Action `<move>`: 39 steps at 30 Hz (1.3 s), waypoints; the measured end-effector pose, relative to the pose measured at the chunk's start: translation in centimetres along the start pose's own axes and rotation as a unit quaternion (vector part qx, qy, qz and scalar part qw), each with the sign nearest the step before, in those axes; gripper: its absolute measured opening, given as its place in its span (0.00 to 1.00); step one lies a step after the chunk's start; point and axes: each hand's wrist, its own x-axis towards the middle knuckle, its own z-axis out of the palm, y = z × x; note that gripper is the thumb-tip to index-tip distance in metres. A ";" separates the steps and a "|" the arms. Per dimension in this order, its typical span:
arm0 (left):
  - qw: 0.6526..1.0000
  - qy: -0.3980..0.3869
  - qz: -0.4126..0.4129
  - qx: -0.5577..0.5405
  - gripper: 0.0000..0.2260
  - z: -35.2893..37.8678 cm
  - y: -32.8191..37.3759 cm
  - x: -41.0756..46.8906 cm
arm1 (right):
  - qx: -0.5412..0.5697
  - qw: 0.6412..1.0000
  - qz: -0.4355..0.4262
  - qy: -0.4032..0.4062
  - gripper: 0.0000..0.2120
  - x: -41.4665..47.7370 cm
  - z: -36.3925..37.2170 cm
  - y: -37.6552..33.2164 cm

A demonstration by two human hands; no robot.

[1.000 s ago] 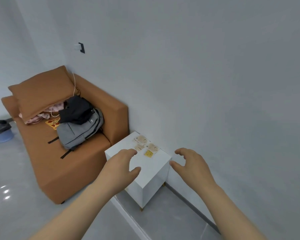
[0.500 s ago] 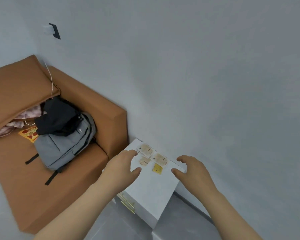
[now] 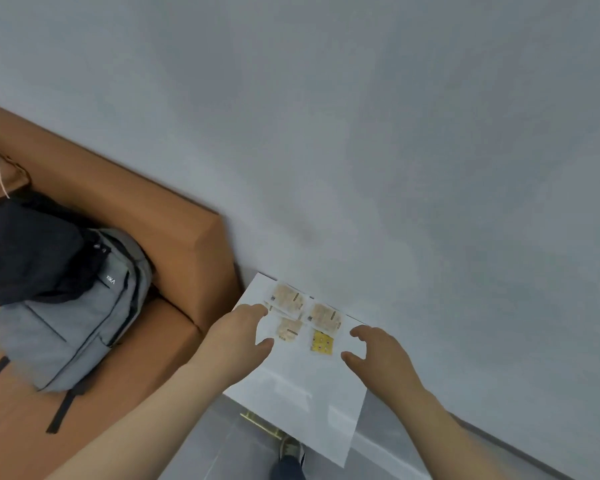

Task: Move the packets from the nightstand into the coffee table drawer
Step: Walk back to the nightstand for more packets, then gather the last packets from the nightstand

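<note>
Several small packets lie flat near the back of the white nightstand (image 3: pixel 302 389): a tan packet (image 3: pixel 287 299) at the far left, a second tan packet (image 3: pixel 325 317) to its right, a smaller tan packet (image 3: pixel 289 329) in front, and a yellow packet (image 3: pixel 321 342). My left hand (image 3: pixel 238 336) hovers open at the left of the packets, its fingertips next to the far-left one. My right hand (image 3: pixel 381 356) is open just right of the yellow packet. Neither hand holds anything. The coffee table is out of view.
A brown sofa (image 3: pixel 174 244) stands directly left of the nightstand, with a grey backpack (image 3: pixel 80 323) and black clothing (image 3: pixel 32 251) on it. A grey wall (image 3: pixel 395 150) runs behind the nightstand. A gold drawer handle (image 3: pixel 260 424) and my shoe (image 3: pixel 291 452) show below.
The view has closed in on the nightstand and tilted down. Both hands have moved forward over its top, with the left fingertips now beside the far-left packet.
</note>
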 end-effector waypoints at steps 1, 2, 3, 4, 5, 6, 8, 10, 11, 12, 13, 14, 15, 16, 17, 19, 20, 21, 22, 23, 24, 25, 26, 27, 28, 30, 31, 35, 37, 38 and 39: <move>1.000 -0.007 -0.005 0.001 0.23 0.4 -0.6 1.3 | 0.001 1.000 0.006 -0.010 0.23 1.4 0.7 0.2; 1.000 -0.018 -0.011 0.001 0.23 1.0 -1.1 2.5 | 0.002 1.000 0.012 -0.019 0.23 2.6 1.3 0.5; 1.000 -0.026 -0.015 0.003 0.23 1.5 -1.7 3.8 | 0.001 1.000 0.016 -0.026 0.23 3.9 2.0 0.9; 0.999 -0.034 -0.016 0.007 0.23 2.2 -2.2 5.2 | -0.004 0.999 0.016 -0.032 0.24 5.2 2.6 1.2; 0.999 -0.044 -0.018 0.010 0.23 2.9 -2.8 6.5 | -0.008 0.999 0.019 -0.038 0.25 6.5 3.3 1.5; 0.998 -0.056 -0.023 0.011 0.23 3.6 -3.3 7.8 | -0.012 0.999 0.025 -0.047 0.25 7.6 4.0 1.8; 0.997 -0.076 -0.023 0.018 0.24 5.2 -4.5 10.4 | -0.018 0.998 0.031 -0.056 0.26 9.7 5.5 2.5; 0.995 -0.093 -0.020 0.031 0.25 7.0 -5.7 13.0 | -0.028 0.997 0.038 -0.064 0.27 11.8 7.3 3.2; 0.994 -0.096 -0.013 0.041 0.25 8.0 -6.2 14.3 | -0.034 0.996 0.043 -0.066 0.27 12.8 8.3 3.7; 0.994 -0.096 -0.008 0.047 0.25 9.2 -6.8 15.6 | -0.041 0.995 0.049 -0.071 0.28 13.8 9.4 4.2; 0.995 -0.093 -0.002 0.049 0.26 10.3 -7.4 16.8 | -0.044 0.995 0.056 -0.075 0.29 14.8 10.5 4.7; 0.995 -0.087 0.008 0.052 0.27 11.5 -7.9 18.1 | -0.048 0.994 0.061 -0.073 0.29 15.9 11.6 5.2; 0.995 -0.081 0.016 0.059 0.29 12.9 -8.5 19.2 | -0.054 0.994 0.064 -0.071 0.30 16.8 12.6 5.6; 0.994 -0.080 0.020 0.071 0.33 14.3 -9.2 20.3 | -0.059 0.994 0.065 -0.070 0.30 17.9 13.7 6.1; 0.992 -0.085 0.018 0.089 0.38 15.6 -9.8 21.5 | -0.062 0.994 0.065 -0.067 0.31 18.9 14.8 6.5; 0.985 -0.109 0.003 0.130 0.47 18.2 -11.0 23.7 | -0.065 0.993 0.070 -0.066 0.33 20.8 17.1 7.4; 0.983 -0.117 -0.002 0.144 0.50 19.4 -11.6 24.7 | -0.064 0.993 0.072 -0.063 0.35 21.6 18.1 7.8; 0.981 -0.119 -0.004 0.153 0.52 20.6 -12.2 25.6 | -0.062 0.994 0.073 -0.058 0.37 22.5 19.2 8.2; 0.980 -0.119 -0.004 0.160 0.54 21.7 -12.7 26.4 | -0.061 0.994 0.072 -0.053 0.40 23.3 20.1 8.6; 0.979 -0.117 -0.001 0.169 0.55 22.8 -13.2 27.1 | -0.061 0.994 0.069 -0.050 0.43 24.0 21.1 9.0; 0.977 -0.115 0.007 0.180 0.57 23.7 -13.5 27.7 | -0.062 0.995 0.067 -0.048 0.46 24.6 21.9 9.3; 0.975 -0.111 0.016 0.190 0.59 24.7 -14.0 28.2 | -0.064 0.995 0.064 -0.050 0.49 25.0 22.7 9.7; 0.974 -0.110 0.023 0.196 0.60 25.6 -14.3 28.5 | -0.064 0.995 0.063 -0.052 0.51 25.3 23.4 9.9; 0.973 -0.113 0.027 0.197 0.61 26.5 -14.6 28.7 | -0.062 0.994 0.067 -0.054 0.52 25.3 24.1 10.2; 0.973 -0.120 0.026 0.196 0.61 27.1 -14.8 28.8 | -0.061 0.994 0.072 -0.052 0.53 25.3 24.8 10.5; 0.972 -0.131 0.020 0.195 0.60 28.0 -15.0 28.6 | -0.068 0.994 0.078 -0.032 0.50 24.8 25.9 10.7; 0.973 -0.128 0.017 0.193 0.59 28.2 -15.1 28.5 | -0.072 0.994 0.081 -0.011 0.48 24.4 26.4 10.7; 0.977 -0.056 0.044 0.202 0.45 28.4 -15.0 27.3 | -0.107 0.987 0.093 0.079 0.43 23.0 27.8 10.1; 0.978 0.001 0.079 0.195 0.33 28.7 -15.5 26.7 | -0.105 0.982 0.095 0.124 0.40 22.5 27.8 9.7; 0.979 0.022 0.090 0.180 0.29 28.8 -15.8 26.5 | -0.096 0.981 0.095 0.142 0.38 22.4 27.7 9.6; 0.982 0.036 0.095 0.160 0.27 28.9 -16.0 26.4 | -0.079 0.979 0.100 0.157 0.37 22.4 27.4 9.5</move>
